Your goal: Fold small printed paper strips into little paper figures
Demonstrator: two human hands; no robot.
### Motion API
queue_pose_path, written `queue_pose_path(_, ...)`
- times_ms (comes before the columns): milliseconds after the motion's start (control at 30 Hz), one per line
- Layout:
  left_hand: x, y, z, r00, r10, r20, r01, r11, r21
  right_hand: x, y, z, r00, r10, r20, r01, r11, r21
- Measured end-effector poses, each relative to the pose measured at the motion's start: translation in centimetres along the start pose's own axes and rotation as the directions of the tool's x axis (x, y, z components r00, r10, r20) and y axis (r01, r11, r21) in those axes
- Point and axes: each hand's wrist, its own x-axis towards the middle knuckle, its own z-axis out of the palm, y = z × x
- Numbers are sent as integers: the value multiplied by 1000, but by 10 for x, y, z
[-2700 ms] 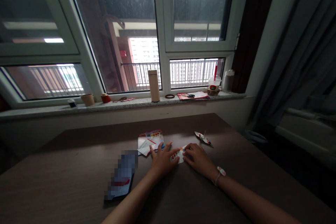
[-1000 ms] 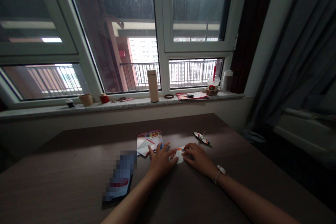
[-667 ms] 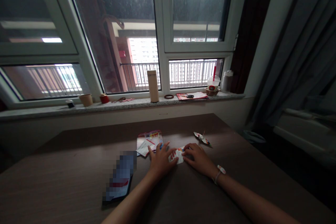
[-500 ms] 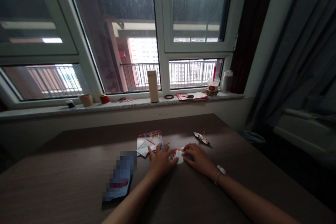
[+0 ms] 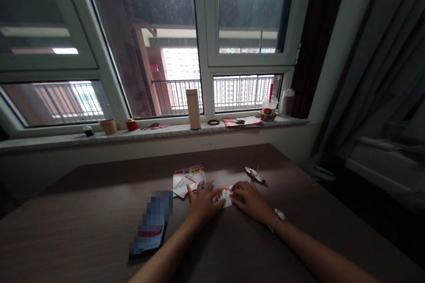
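A small printed paper (image 5: pixel 226 196) with red and white marks lies on the dark wooden table (image 5: pixel 99 203). My left hand (image 5: pixel 202 205) rests flat on its left part, fingers spread. My right hand (image 5: pixel 250 200) presses on its right part with bent fingertips. Just beyond my left hand lies a stack of colourful printed sheets (image 5: pixel 188 178). A small folded paper figure (image 5: pixel 255 174) sits on the table behind my right hand.
A phone (image 5: pixel 151 225) lies left of my left arm. The window sill holds a tall beige flask (image 5: pixel 193 108), a paper cup (image 5: pixel 109 126), a red pot (image 5: pixel 132 124), scissors on red papers (image 5: pixel 241 120) and a drink cup with a straw (image 5: pixel 270 106). Grey curtains (image 5: pixel 375 66) hang at right.
Both hands stay on the small paper, with only slight shifts of the fingers. The view has barely moved.
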Motion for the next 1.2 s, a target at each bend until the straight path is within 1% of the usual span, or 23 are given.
queue_pose_path(167, 1, 2, -4, 1000, 14, 15, -13, 1000, -16, 0, 2, 2, 1000, 0, -4, 0, 1000, -12)
queue_pose_path(333, 2, 2, -6, 998, 25, 50, -24, 1000, -17, 1, 2, 3, 1000, -7, -18, 7, 1000, 12)
queue_pose_path(467, 2, 2, -7, 998, 39, 56, -38, 999, -14, 3, -2, 2, 999, 27, -33, -27, 999, -18)
queue_pose_path(633, 2, 3, -8, 997, 16, 75, -17, 1000, 16, 5, -1, 2, 999, 34, -23, -34, 999, -9)
queue_pose_path(1000, 2, 2, -6, 998, 15, 56, -15, 1000, -5, 4, 5, -1, 998, 54, 35, -54, 998, 18)
queue_pose_path(1200, 1, 2, -5, 999, 28, 30, -28, 1000, -1, 1, 8, 3, 999, 35, 1, -35, 998, 48)
